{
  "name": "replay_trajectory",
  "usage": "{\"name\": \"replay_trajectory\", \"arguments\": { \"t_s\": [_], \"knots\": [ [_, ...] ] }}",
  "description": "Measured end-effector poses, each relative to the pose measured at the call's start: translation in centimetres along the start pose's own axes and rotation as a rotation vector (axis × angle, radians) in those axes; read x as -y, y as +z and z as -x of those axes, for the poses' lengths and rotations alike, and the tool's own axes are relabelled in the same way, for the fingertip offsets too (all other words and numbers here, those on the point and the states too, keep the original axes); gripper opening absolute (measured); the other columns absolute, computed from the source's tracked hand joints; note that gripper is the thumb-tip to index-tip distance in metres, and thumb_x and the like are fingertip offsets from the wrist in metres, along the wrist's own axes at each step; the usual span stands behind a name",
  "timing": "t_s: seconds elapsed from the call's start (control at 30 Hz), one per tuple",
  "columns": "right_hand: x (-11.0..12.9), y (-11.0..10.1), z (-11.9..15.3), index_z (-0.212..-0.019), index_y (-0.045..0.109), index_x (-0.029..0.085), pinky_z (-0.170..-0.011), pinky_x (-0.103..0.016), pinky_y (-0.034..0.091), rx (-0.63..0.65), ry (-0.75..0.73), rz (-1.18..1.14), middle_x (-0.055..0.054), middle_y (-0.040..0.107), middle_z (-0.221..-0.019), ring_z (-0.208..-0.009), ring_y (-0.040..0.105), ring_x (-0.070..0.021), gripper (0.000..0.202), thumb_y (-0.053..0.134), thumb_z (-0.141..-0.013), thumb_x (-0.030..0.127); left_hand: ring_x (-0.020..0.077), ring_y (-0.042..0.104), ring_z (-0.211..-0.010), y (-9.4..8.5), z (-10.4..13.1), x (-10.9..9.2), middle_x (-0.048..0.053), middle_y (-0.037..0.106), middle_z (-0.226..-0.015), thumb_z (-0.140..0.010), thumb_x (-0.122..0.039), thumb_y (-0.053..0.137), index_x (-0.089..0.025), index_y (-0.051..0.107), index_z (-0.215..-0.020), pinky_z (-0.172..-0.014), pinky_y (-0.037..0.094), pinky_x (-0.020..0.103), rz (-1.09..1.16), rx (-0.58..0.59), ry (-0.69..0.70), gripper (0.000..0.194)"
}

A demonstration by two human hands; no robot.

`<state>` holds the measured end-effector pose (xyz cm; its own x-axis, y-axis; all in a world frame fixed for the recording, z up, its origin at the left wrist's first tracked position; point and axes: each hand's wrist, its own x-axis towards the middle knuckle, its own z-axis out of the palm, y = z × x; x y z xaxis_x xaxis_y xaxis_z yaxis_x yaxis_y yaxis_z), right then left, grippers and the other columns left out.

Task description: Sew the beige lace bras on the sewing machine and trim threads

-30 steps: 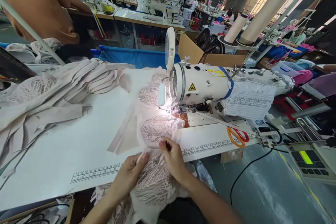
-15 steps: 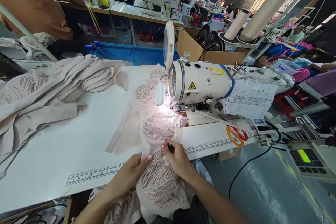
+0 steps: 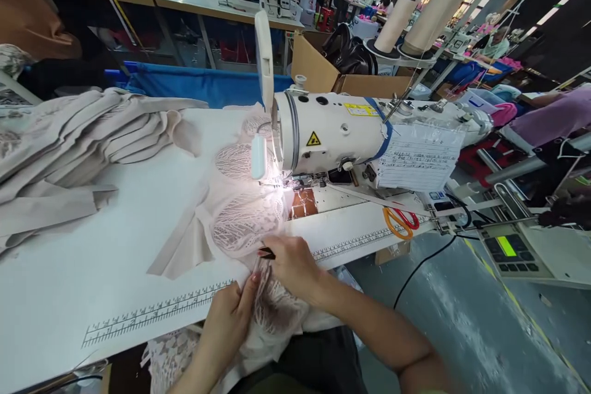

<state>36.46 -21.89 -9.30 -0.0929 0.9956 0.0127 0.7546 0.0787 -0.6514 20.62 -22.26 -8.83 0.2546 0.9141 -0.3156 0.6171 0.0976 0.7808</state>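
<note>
A chain of pale pink lace bras [image 3: 247, 221] runs from under the needle of a white sewing machine [image 3: 330, 132] toward my lap. My left hand [image 3: 229, 314] is closed on the edge of the lace bra nearest me, thumb on top, at the table's front edge. Just right of it, my right hand [image 3: 295, 265] is closed around small black thread snips [image 3: 266, 253], whose tip lies at the join between two bras. The fingers under the fabric are hidden. The machine's lamp lights the lace at the needle.
A heap of beige bra pieces [image 3: 92, 135] lies on the left of the table. Orange-handled scissors [image 3: 398, 223] lie at the right, beside a ruler strip [image 3: 355, 246]. Behind stands a cardboard box [image 3: 314, 61]; a control panel [image 3: 512, 249] is at the right.
The view has shifted right. My right hand has turned over and moved closer to my left, bringing the snips to the join. The near bra has bunched up and sunk toward my lap.
</note>
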Motion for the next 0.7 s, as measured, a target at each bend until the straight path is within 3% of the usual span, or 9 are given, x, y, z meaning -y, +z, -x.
{"name": "replay_trajectory", "arguments": {
  "t_s": [0.1,0.2,0.27,0.33,0.43,0.53,0.6,0.7],
  "knots": [
    [0.3,1.2,0.2,-0.089,0.063,0.019,-0.068,-0.027,0.045,-0.118,-0.094,0.011,-0.005,0.068,-0.080,-0.073,0.061,-0.0185,0.012,0.053,-0.088,0.013,0.0163,0.041,-0.051,0.1,1.0,-0.3,-0.002,0.039,-0.049,-0.076,-0.081,0.043,-0.025,0.036,-0.054,-0.052,0.035,0.029,0.220,0.050,-0.052,0.061],
    [0.1,0.6,0.1,-0.083,0.058,0.020,-0.062,-0.024,0.043,-0.150,-0.041,-0.354,0.002,0.056,-0.067,-0.062,0.053,-0.0144,0.015,0.048,-0.093,0.025,0.0195,0.056,-0.059,-0.8,1.2,-0.2,-0.001,0.056,-0.056,-0.076,-0.072,0.064,-0.021,0.050,-0.065,-0.059,0.049,0.029,0.521,0.170,-0.183,0.054],
    [0.0,-0.4,0.0,-0.070,0.048,0.022,-0.057,-0.023,0.039,-0.055,-0.001,-0.582,0.006,0.043,-0.060,-0.056,0.044,-0.0116,0.025,0.045,-0.094,0.032,0.0225,0.065,-0.066,-1.8,0.6,-0.5,0.002,0.066,-0.064,-0.076,-0.064,0.072,-0.020,0.058,-0.072,-0.060,0.055,0.030,0.701,0.186,-0.338,0.047],
    [0.0,-1.2,0.2,-0.063,0.041,0.022,-0.056,-0.022,0.035,0.110,-0.021,-0.623,0.007,0.037,-0.059,-0.055,0.040,-0.0100,0.030,0.048,-0.091,0.031,0.0241,0.071,-0.072,-2.7,-0.5,-1.1,0.005,0.073,-0.075,-0.081,-0.055,0.072,-0.018,0.065,-0.083,-0.061,0.058,0.030,0.839,0.096,-0.448,0.038],
    [0.6,-1.3,0.9,-0.064,0.050,0.020,-0.057,-0.024,0.032,0.178,-0.044,-0.251,0.006,0.046,-0.057,-0.056,0.043,-0.0111,0.024,0.060,-0.086,0.023,0.0222,0.074,-0.077,-3.8,-2.7,-2.3,0.008,0.078,-0.086,-0.085,-0.035,0.073,-0.015,0.070,-0.099,-0.066,0.062,0.028,0.966,-0.091,-0.405,0.025],
    [1.2,-0.8,1.6,-0.078,0.064,0.018,-0.057,-0.027,0.031,0.159,-0.030,0.191,-0.001,0.063,-0.063,-0.059,0.053,-0.0169,0.011,0.067,-0.087,0.025,0.0232,0.074,-0.077,-5.2,-5.5,-2.4,0.008,0.078,-0.085,-0.078,-0.028,0.080,-0.012,0.071,-0.104,-0.069,0.063,0.029,0.942,-0.050,-0.290,0.032],
    [1.5,-0.8,2.0,-0.088,0.068,0.018,-0.056,-0.028,0.030,0.191,-0.013,0.290,-0.004,0.069,-0.068,-0.059,0.058,-0.0189,0.011,0.061,-0.092,0.024,0.0238,0.073,-0.074,-7.0,-7.8,-1.5,0.006,0.077,-0.080,-0.074,-0.032,0.082,-0.012,0.070,-0.101,-0.069,0.062,0.030,0.790,-0.022,-0.212,0.035],
    [1.4,-1.5,2.4,-0.098,0.068,0.017,-0.056,-0.028,0.030,0.219,0.027,0.285,-0.005,0.073,-0.074,-0.062,0.062,-0.0192,0.017,0.051,-0.094,0.016,0.0231,0.072,-0.077,-11.0,-11.2,0.5,0.001,0.077,-0.080,-0.079,-0.040,0.078,-0.015,0.068,-0.097,-0.071,0.061,0.029,0.410,-0.136,-0.019,0.032]
  ]
}}
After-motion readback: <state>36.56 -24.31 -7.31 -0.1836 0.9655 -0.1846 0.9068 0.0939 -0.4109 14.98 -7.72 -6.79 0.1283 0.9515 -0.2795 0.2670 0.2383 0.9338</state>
